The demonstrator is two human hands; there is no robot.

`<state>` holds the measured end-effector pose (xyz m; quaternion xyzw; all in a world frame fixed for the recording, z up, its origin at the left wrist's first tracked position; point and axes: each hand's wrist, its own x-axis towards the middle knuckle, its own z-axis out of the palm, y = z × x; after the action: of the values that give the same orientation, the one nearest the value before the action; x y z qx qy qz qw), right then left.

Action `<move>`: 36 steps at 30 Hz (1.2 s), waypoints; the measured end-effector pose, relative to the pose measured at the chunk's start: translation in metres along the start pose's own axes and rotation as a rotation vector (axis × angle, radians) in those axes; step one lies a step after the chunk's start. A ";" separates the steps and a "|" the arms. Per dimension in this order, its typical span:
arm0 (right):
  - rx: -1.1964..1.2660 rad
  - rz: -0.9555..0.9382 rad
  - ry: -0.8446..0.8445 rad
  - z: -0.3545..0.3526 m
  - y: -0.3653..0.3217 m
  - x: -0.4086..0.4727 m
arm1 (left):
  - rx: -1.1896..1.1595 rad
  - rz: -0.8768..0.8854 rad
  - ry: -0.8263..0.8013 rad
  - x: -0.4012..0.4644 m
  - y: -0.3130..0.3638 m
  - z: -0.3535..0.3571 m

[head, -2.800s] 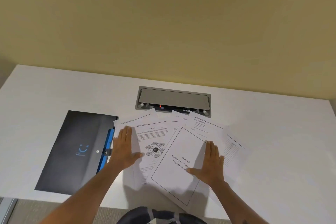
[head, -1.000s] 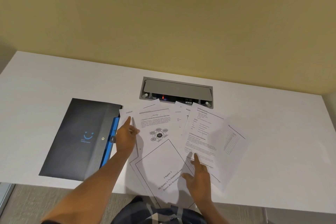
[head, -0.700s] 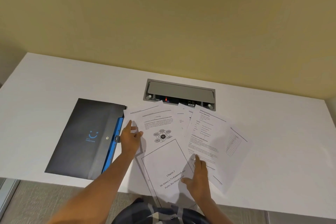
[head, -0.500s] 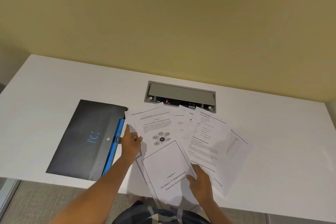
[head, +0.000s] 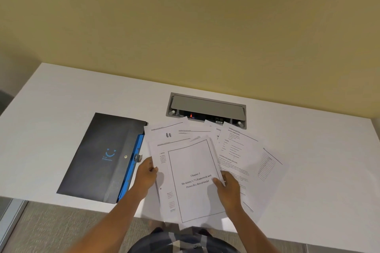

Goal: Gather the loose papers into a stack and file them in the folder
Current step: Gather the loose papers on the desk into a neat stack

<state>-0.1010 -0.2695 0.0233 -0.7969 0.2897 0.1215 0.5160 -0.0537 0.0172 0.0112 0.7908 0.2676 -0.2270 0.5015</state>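
Several white printed papers lie fanned on the white desk. On top is a framed title page reading "Chapter 3", lined up over a small stack. My left hand grips that stack's left edge. My right hand pinches its right edge, thumb on the title page. More loose sheets spread to the right and a few poke out behind. A dark folder with a blue smiley and a blue inner edge lies shut to the left, just beside my left hand.
A grey cable hatch is set into the desk behind the papers, its front edge partly covered by them. The desk's near edge runs under the stack, which overhangs it. A yellow wall stands behind.
The title page has slid left and turned straight over the diagram sheet. Both hands went from flat on the papers to gripping the stack's two sides.
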 end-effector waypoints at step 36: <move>-0.525 -0.063 0.102 -0.140 0.027 0.087 | -0.240 -0.061 0.196 -0.041 0.011 0.025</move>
<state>-0.0617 -0.4315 0.0217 -0.9171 0.2491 0.1358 0.2800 -0.0796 -0.0176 0.0338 0.7350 0.3641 -0.1302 0.5570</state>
